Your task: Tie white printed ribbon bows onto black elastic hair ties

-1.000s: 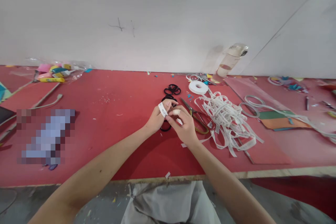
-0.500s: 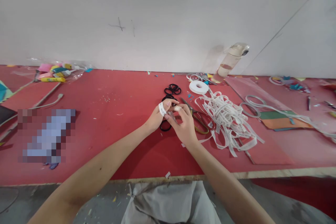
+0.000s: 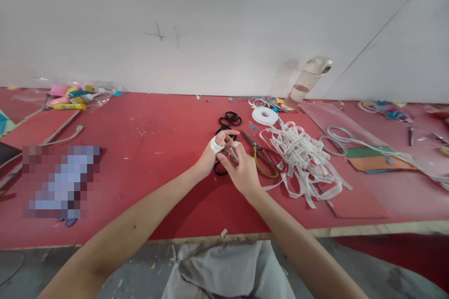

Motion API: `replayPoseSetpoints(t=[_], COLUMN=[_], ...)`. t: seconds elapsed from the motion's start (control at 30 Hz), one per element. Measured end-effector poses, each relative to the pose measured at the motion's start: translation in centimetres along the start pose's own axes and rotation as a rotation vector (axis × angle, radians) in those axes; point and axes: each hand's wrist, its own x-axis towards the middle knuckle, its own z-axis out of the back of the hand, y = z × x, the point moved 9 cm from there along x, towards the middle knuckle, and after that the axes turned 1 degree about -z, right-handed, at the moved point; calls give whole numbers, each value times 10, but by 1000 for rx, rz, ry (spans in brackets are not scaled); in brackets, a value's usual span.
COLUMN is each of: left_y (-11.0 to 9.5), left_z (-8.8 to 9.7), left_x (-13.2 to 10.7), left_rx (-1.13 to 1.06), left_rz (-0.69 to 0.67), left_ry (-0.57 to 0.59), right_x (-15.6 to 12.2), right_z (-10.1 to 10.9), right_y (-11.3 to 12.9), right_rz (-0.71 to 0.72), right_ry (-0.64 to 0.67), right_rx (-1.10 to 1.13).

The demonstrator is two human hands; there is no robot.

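Note:
A short piece of white ribbon (image 3: pixel 215 146) is looped around the thumb of my left hand (image 3: pixel 206 159). The left fingers are bent and closed on that ribbon. Opposite, my right hand (image 3: pixel 243 168) meets the left one, its thumb and fingers pinching at the ribbon; the exact grip is partly hidden. Black hair ties (image 3: pixel 230 118) lie on the red table just beyond the hands, and another black ring (image 3: pixel 220 168) shows beneath them. To the right of my right hand lies a pair of scissors (image 3: pixel 264 163), blades pointing away from me.
A tangled heap of printed white ribbon (image 3: pixel 301 149) covers the table on the right, with a white ribbon roll (image 3: pixel 264 116) behind it. A bottle (image 3: pixel 303 86) stands against the white board (image 3: pixel 224 32). On the left are a blurred-out bluish object (image 3: pixel 65 180) and a bag of colourful items (image 3: pixel 75 96).
My right hand has shifted slightly left, baring more of the scissors. The ribbon at my left thumb has turned, and its printed lettering no longer shows.

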Motion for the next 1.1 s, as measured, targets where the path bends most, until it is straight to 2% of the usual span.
replayPoseSetpoints(t=[0.17,0.3,0.53,0.7,0.93,1.1], left_y=[-2,-4,8,1,-9,-9], left_z=[0,4,6,1,-2,-5], left_x=[-1,-1,-3,-2,0,-1], left_rx=[-62,-18,46,89,149,154], left_rz=[34,33,126,51,-72,-73], left_ry=[-18,-33,-4,35,79,104], right_x=[-1,-2,-2,-2,0,0], right_z=[-3,-4,-2,-2,0,-3], right_y=[7,4,4,4,5,5], right_rz=[69,77,101,97,118,115], right_ry=[9,13,10,13,0,27], right_rx=[-86,2,137,222,169,165])
